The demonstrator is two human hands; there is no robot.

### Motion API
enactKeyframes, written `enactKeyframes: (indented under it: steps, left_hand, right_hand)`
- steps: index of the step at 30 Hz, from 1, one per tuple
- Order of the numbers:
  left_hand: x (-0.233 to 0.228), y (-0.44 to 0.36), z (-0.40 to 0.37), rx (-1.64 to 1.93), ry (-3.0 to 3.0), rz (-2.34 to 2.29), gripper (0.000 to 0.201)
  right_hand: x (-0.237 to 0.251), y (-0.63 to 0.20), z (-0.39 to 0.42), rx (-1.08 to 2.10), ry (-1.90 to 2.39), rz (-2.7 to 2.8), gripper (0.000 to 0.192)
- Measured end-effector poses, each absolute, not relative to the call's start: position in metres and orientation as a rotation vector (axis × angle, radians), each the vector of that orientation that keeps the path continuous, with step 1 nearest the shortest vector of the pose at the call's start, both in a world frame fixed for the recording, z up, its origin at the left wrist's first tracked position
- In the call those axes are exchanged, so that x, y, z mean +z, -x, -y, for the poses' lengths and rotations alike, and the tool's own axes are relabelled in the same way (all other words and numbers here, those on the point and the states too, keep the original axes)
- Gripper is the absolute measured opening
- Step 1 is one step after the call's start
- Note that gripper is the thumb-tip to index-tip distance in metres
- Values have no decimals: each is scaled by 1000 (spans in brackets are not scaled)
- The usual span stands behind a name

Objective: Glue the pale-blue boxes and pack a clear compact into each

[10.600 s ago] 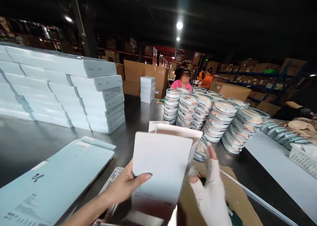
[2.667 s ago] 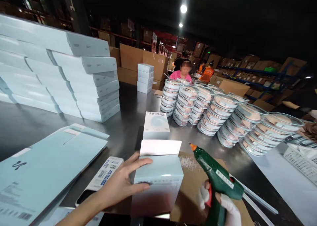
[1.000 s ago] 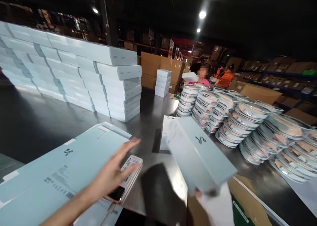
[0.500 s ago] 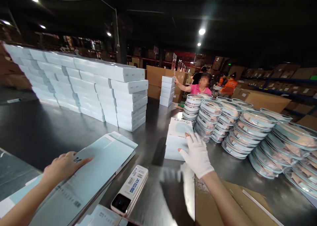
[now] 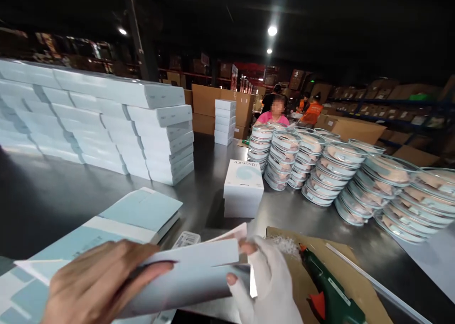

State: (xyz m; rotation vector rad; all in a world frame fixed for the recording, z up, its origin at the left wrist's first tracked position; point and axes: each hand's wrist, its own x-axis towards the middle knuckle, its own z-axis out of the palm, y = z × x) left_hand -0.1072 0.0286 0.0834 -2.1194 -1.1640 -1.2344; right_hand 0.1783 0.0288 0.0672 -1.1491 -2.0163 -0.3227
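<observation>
Carton [image 5: 199,283] spans both hands over the near desk [image 5: 199,196], long axis left to right. Left hand [image 5: 92,279] clasps its left end, thumb between panels; right hand [image 5: 268,279], thumb and fingers parted, meets its right end, whether gripping unclear.

Looks like a packing area in a warehouse, to judge by stacks of matching pale boxes [image 5: 117,127] on a long metal tabletop [image 5: 204,177], a glue gun [image 5: 332,286], large brown cartons [image 5: 350,129], loaded shelving [image 5: 377,103], orange-clad co-workers [image 5: 313,112] and ceiling lamps [image 5: 272,31] glowing overhead in the dark
</observation>
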Motion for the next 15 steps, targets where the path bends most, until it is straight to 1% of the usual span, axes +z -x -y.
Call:
enactKeyframes:
  steps: [2,3,4,5,7,8,9,10,11,12,14,15]
  left_hand:
    - [80,96,-27,-1251,2183,1113,14]
    - [80,91,-28,-1269,2175,1104,16]
    - [81,87,-30,-1259,2152,1105,19]
    - [84,81,-32,-1227,2108,1101,23]
    - [93,67,-36,-1082,2014,1105,31]
    - [98,59,-38,-995,1981,1125,36]
    - [102,51,-39,-919,1963,1152,41]
    - [105,45,-41,-863,1963,1170,45]
    - [106,40,-43,-835,1982,1180,47]
    - [104,37,-45,-835,2018,1198,46]
    - [97,36,-49,-923,2144,1192,40]
    - [91,37,-51,-960,2240,1172,35]
  right_hand:
    - [57,-185,-23,130,1268,2042,30]
    - [52,-188,-20,236,1323,2064,29]
    - [48,-190,-15,244,1373,2094,29]
    - [45,-191,-12,142,1431,2116,28]
    - [42,-193,-6,-193,1539,2086,20]
    - [43,-194,-5,-291,1564,2063,16]
    - [46,-196,-5,-307,1561,2044,17]
    - [49,-199,-6,-231,1535,2037,21]
    - [53,-202,-8,-50,1486,2025,24]
    - [57,-206,-10,215,1421,1989,24]
    - [64,-214,-14,718,1305,1816,25]
    - [68,-218,-14,894,1276,1705,26]
